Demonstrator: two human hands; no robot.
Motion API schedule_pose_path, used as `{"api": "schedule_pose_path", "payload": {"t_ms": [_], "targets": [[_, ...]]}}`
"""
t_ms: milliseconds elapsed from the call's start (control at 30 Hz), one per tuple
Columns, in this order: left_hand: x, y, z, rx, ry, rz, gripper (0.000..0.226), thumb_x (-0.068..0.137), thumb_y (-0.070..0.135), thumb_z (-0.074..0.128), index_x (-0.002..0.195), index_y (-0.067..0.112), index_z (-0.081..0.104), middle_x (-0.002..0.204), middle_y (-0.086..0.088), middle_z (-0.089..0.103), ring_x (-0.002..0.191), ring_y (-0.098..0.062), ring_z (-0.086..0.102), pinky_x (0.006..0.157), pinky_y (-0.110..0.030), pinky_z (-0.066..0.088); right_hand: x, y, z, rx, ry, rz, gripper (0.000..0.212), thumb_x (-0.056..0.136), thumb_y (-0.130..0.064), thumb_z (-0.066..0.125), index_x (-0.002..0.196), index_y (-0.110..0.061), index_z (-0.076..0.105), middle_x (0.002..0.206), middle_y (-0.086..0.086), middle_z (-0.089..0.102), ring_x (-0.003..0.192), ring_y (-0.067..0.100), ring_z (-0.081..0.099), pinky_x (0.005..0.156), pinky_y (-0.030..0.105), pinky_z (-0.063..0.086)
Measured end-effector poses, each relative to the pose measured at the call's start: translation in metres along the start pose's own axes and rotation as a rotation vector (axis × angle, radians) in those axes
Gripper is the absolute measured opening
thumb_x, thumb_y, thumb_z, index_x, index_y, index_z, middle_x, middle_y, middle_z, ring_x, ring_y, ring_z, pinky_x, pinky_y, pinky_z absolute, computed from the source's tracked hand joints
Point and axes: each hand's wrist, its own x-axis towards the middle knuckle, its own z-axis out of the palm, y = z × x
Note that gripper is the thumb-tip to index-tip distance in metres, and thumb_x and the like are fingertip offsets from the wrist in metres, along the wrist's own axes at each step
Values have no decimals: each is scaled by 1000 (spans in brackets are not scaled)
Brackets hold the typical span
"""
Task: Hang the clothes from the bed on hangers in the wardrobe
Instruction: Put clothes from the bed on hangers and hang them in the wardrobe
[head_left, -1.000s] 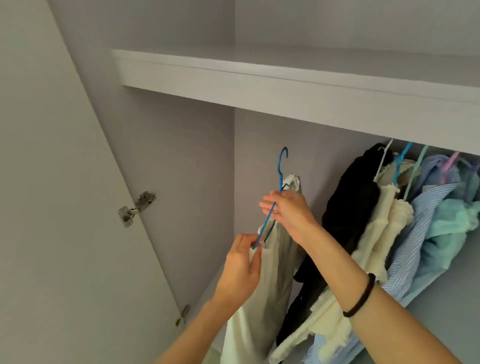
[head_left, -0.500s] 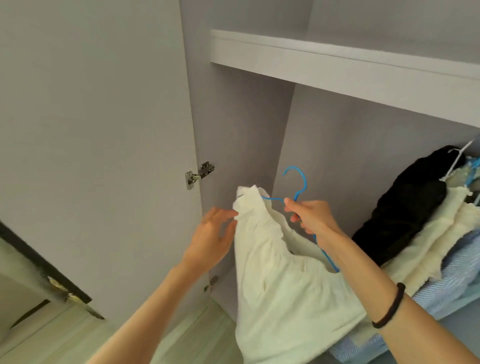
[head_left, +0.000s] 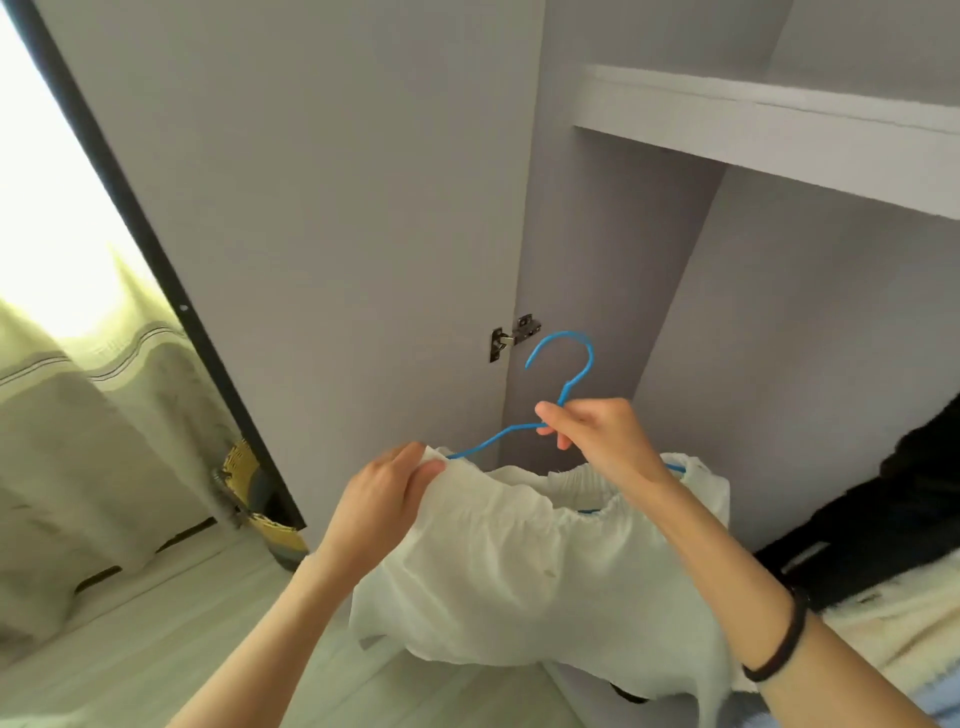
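Observation:
A blue wire hanger (head_left: 566, 374) is held up in front of the open wardrobe, its hook pointing up. My right hand (head_left: 597, 436) pinches the hanger at the neck just below the hook. A white garment with a gathered elastic edge (head_left: 519, 561) hangs from the hanger and drapes down between my arms. My left hand (head_left: 389, 493) grips the garment's left upper corner where the hanger's left arm goes in. The hanger's right end (head_left: 675, 466) just peeks out of the fabric.
The wardrobe's open door (head_left: 337, 208) stands at the left with a metal hinge (head_left: 511, 335). A white shelf (head_left: 779, 135) crosses the upper right. Black clothing (head_left: 909, 519) and a cream garment (head_left: 893, 623) hang at the right. Curtains (head_left: 78, 441) and pale floor lie left.
The view has swung left and down. The hanger has turned to face me, and the garment now spreads across it. My left hand has closed on the garment's left corner.

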Motion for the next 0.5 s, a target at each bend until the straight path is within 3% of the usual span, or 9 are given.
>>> {"api": "schedule_pose_path", "payload": {"t_ms": [167, 300, 433, 500], "targets": [[-68, -33, -42, -39, 223, -178, 38, 95, 28, 45, 63, 33, 25, 52, 13, 35, 55, -2, 40, 54, -15, 31, 3, -26, 70, -33, -274, -143, 38, 86, -31, 64, 52, -17, 55, 50, -8, 52, 42, -2, 42, 49, 10, 32], [-121, -54, -77, 75, 336, -346, 36, 94, 27, 48, 63, 23, 31, 54, 14, 34, 60, 0, 41, 56, -17, 30, -1, -46, 133, -50, -393, -318, 32, 84, -34, 65, 56, -17, 60, 51, -11, 56, 43, 1, 43, 51, 14, 35], [-170, -65, -107, 201, 436, -590, 39, 93, 36, 52, 62, 16, 38, 57, 7, 44, 58, -12, 38, 58, -19, 31, -14, -69, 190, 23, -564, -477, 37, 84, -32, 66, 62, -2, 66, 48, -4, 52, 45, 4, 42, 49, 13, 32], [-193, -58, -118, 246, 524, -715, 38, 90, 29, 58, 59, 21, 38, 54, 8, 41, 55, -9, 40, 56, -21, 31, -21, -80, 215, 60, -671, -533, 36, 83, -32, 66, 57, -8, 65, 48, -5, 53, 46, 3, 44, 51, 12, 33]]}}
